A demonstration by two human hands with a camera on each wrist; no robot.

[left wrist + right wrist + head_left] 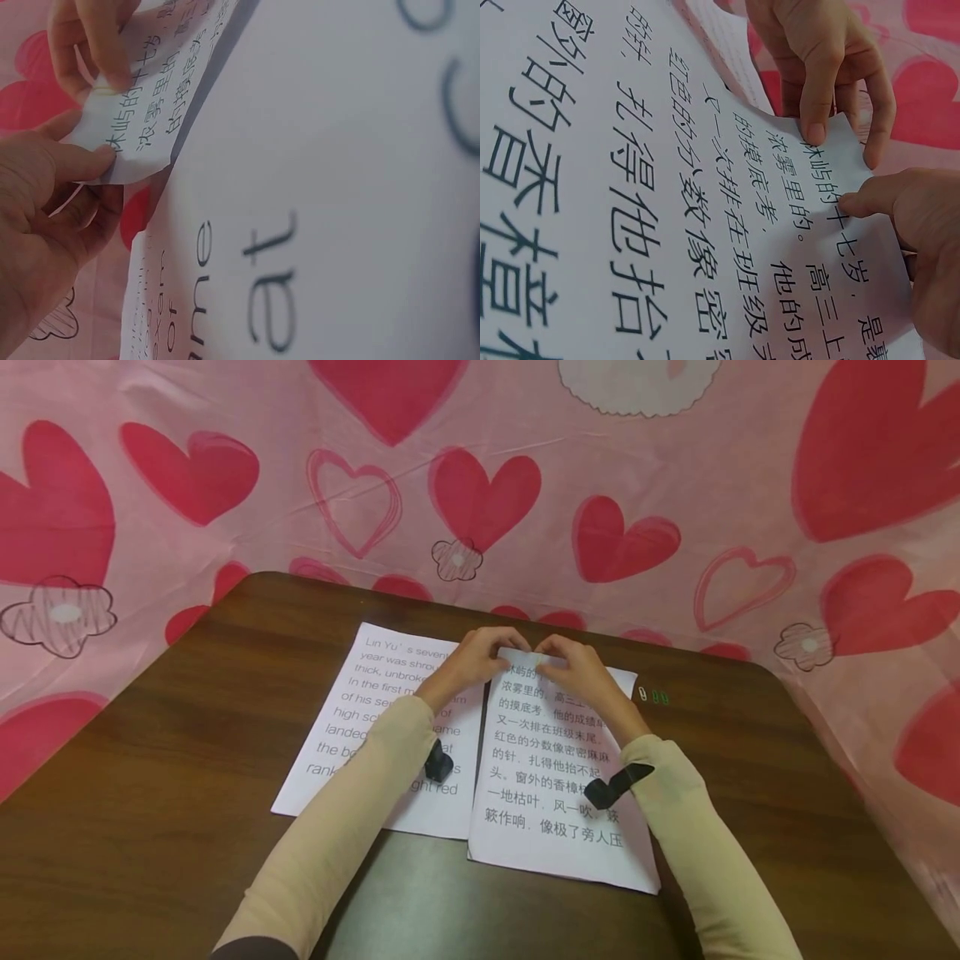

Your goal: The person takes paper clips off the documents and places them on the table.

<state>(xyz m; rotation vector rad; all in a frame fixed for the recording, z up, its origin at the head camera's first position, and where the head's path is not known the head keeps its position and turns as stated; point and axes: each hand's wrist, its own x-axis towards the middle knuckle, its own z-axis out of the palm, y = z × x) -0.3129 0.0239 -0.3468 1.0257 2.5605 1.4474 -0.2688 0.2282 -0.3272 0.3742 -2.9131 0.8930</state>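
A white page of Chinese text (551,810) lies on the table, its top edge lifted and slightly bent. My left hand (480,656) pinches its top left corner, thumb on the printed face and fingers behind, as the left wrist view shows. My right hand (576,668) grips the top edge just to the right, its thumb (866,199) pressing over the first printed line. A small pale yellow piece (105,89) shows at the right fingertips on that edge; I cannot tell what it is. Under my left forearm lies a page of English text (330,735), partly covered.
To the right of the Chinese page lie a whitish paper clip (642,693) and two green paper clips (660,697). The dark wooden table (150,752) has rounded far corners. Behind it hangs a pink cloth (285,410) with red hearts. Black straps dangle from both sleeves.
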